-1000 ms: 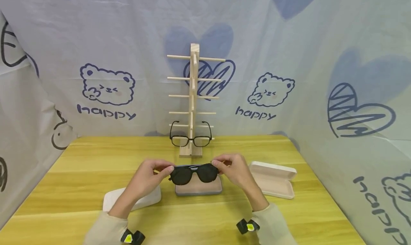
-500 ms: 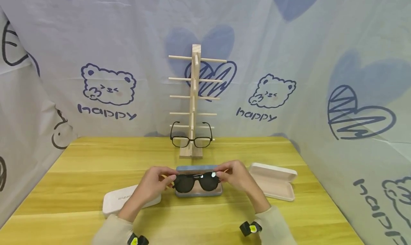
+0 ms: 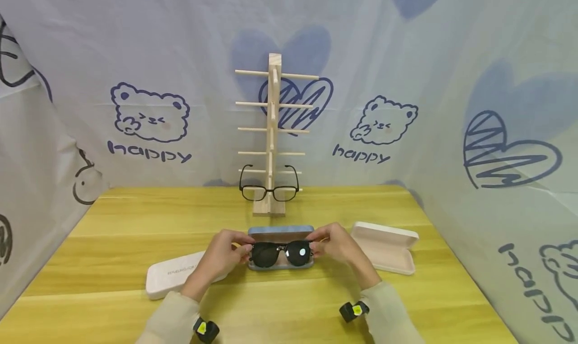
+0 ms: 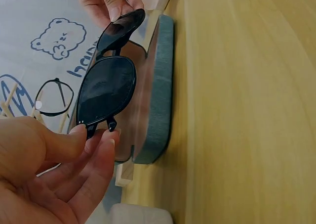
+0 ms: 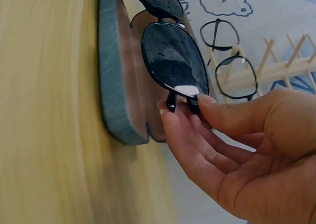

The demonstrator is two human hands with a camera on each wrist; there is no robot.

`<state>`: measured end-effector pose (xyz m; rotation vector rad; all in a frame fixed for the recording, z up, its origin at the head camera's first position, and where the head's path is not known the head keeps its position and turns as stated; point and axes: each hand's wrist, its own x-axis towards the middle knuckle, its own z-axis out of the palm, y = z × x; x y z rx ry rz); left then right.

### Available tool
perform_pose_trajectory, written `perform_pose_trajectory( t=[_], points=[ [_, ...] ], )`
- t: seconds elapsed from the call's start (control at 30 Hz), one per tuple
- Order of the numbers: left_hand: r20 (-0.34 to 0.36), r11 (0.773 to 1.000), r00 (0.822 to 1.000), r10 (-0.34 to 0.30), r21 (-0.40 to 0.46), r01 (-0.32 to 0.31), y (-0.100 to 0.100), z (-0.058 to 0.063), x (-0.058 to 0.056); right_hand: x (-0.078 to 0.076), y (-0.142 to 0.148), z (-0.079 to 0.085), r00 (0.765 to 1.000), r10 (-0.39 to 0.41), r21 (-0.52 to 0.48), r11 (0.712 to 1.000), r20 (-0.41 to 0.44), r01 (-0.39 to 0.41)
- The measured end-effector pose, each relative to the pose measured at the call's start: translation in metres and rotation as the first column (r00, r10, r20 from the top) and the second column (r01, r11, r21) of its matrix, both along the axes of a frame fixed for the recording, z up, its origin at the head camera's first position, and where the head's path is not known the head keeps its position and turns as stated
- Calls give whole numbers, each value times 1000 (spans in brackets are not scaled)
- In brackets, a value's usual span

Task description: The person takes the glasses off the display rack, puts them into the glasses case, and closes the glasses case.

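Black sunglasses (image 3: 265,254) with folded temples hang over an open blue-grey glasses case (image 3: 281,229) with a pinkish lining. My left hand (image 3: 228,253) pinches their left end between thumb and fingers. At the opposite end, my right hand (image 3: 336,243) pinches the frame the same way. In the left wrist view, the sunglasses (image 4: 107,88) lie across the mouth of the case (image 4: 160,95), lenses facing up toward me. The right wrist view has the thumb and fingertips right at the hinge of the sunglasses (image 5: 173,58).
Behind the case stands a wooden display rack (image 3: 272,108) with several pegs, black-rimmed eyeglasses (image 3: 269,189) hanging low on it. A closed white glasses case (image 3: 169,276) lies left, partly behind the left forearm. An open white case (image 3: 384,248) sits right. Printed cloth walls surround the wooden table (image 3: 280,309).
Both hands have lowered the sunglasses toward me and into line with the open blue-grey case. More of its raised lid shows now. Both hands keep their pinch.
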<state>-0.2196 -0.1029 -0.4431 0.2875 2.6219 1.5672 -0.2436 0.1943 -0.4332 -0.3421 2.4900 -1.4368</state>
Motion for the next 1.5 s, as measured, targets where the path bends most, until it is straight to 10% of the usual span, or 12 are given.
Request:
perform_pose_trajectory(
  t=[0.77, 1.5],
  points=[
    [-81, 989, 990, 114, -81, -121, 11, -10, -6, -2, -15, -16, 965, -255, 13, 967, 66, 255],
    [-105, 972, 977, 186, -127, -198, 16, -16, -1, -1, -15, -19, 948, -316, 92, 944, -36, 318]
  ],
)
